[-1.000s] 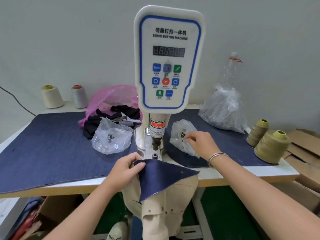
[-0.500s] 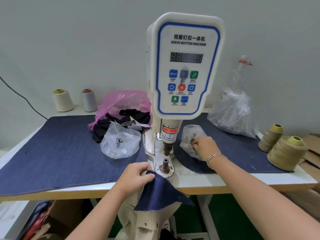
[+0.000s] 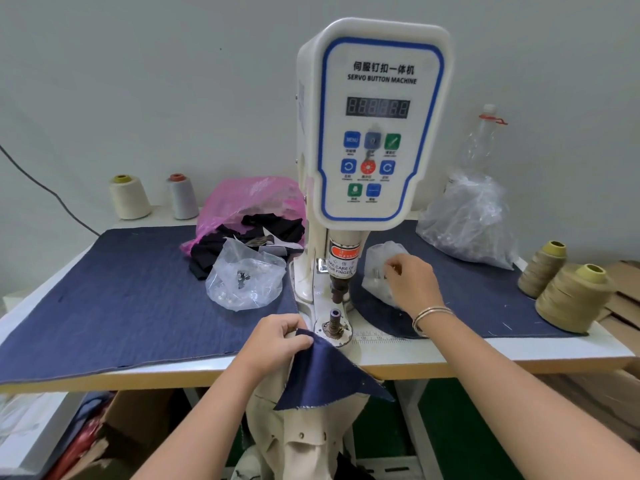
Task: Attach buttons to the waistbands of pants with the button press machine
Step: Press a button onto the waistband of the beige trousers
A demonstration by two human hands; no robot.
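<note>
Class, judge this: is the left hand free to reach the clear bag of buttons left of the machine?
Probably not yet: the left hand pinches the blue cloth, though nothing blocks the clear bag.

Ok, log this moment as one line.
stage: fetching button | left hand: pinches denim piece by die | right hand: fingers in clear bag | press: not yet

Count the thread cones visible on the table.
4: a cream cone and a grey cone at the back left by the wall, two olive cones at the right edge. Others may be hidden.
</note>
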